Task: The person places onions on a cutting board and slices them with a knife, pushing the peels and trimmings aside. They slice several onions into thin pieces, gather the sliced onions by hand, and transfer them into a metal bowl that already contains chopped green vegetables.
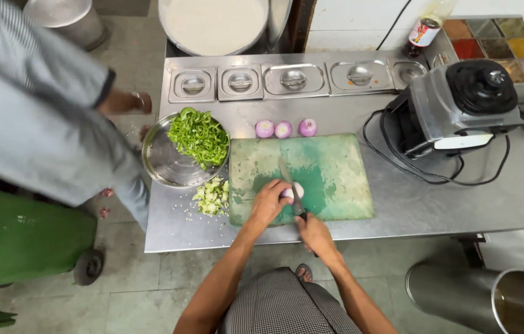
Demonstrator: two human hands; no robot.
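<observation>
My left hand (268,201) presses down on a peeled onion (295,190) near the front edge of the green cutting board (336,173). My right hand (315,235) grips the handle of a knife (289,183), whose blade lies across the onion and points away from me. Three more peeled purple onions (283,128) sit in a row on the steel counter just beyond the board.
Left of the board stand a steel bowl (166,162) of sliced green peppers and a pile of trimmings (212,196). A blender (460,105) with a looping cord stands right. Lidded pans (293,80) and a spice tray (497,40) line the back. Another person (33,105) stands left.
</observation>
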